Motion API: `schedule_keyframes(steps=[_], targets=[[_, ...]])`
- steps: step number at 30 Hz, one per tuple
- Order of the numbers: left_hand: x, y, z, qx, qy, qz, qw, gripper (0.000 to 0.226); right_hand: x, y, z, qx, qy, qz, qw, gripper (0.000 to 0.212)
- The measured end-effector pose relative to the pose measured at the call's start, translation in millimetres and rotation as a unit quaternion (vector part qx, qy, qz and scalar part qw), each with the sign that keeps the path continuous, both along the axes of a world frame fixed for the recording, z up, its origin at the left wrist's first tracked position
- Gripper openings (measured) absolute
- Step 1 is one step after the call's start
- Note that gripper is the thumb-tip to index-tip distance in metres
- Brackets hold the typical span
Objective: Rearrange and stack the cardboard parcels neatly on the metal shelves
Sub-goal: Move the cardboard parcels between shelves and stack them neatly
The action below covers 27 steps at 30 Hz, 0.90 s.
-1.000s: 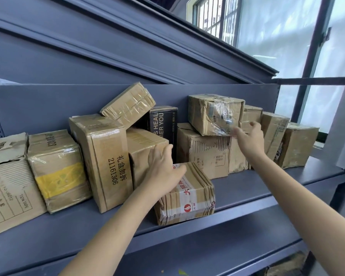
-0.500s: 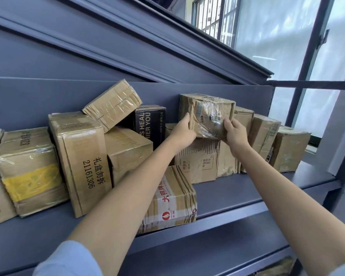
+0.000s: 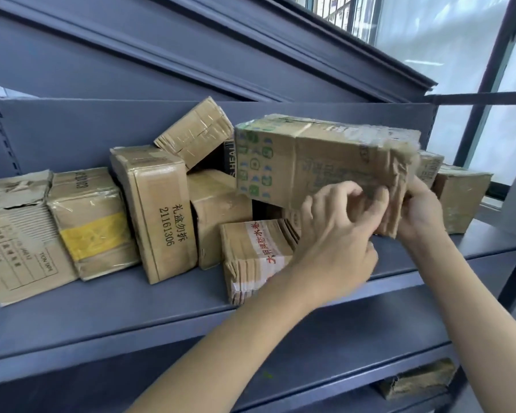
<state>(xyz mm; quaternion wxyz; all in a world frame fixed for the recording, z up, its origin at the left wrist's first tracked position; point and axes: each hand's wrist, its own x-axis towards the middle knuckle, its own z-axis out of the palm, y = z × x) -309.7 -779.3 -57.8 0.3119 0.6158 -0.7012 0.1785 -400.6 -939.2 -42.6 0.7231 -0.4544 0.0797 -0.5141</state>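
A crumpled cardboard parcel (image 3: 319,162) with green marks and loose clear tape hangs in the air above the grey metal shelf (image 3: 167,302), in front of the pile. My right hand (image 3: 420,210) grips its torn right end. My left hand (image 3: 337,234) is at its lower front, fingers curled against the cardboard near that end. Below it lies a small parcel with red print (image 3: 256,257). To the left stand a tall parcel marked 21161306 (image 3: 158,210), a parcel with yellow tape (image 3: 93,225) and a torn flat box (image 3: 15,234).
A tilted parcel (image 3: 197,132) leans on a black box (image 3: 230,156) behind. More parcels (image 3: 459,198) stand at the shelf's right end by the window. Another parcel (image 3: 417,380) lies on a lower shelf. The upper shelf (image 3: 191,55) slopes overhead.
The taped parcel has been lifted off the pile and brought towards me, turned so its green-marked face shows. Both hands came with it, and the left hand shifted from its left side to its lower front.
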Motion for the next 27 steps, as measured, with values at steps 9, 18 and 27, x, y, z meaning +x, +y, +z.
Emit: schedule_keyframes(steps=[9,18,27], targets=[[-15.0,20.6,-42.7,-0.061,-0.102,0.131,0.984,0.068,12.8,57.1,-16.1,-0.112,0.143,0.048,0.982,0.041],[31.4,31.7,-69.4,-0.062,-0.14,0.108,0.982,0.06,49.6,-0.3,-86.9,0.017,0.189,0.025,0.981,0.021],[97.9,65.2,-66.9,-0.28,0.205,0.192,0.918,0.088,14.2,32.8,-73.5,-0.143,0.079,0.066,0.984,0.112]])
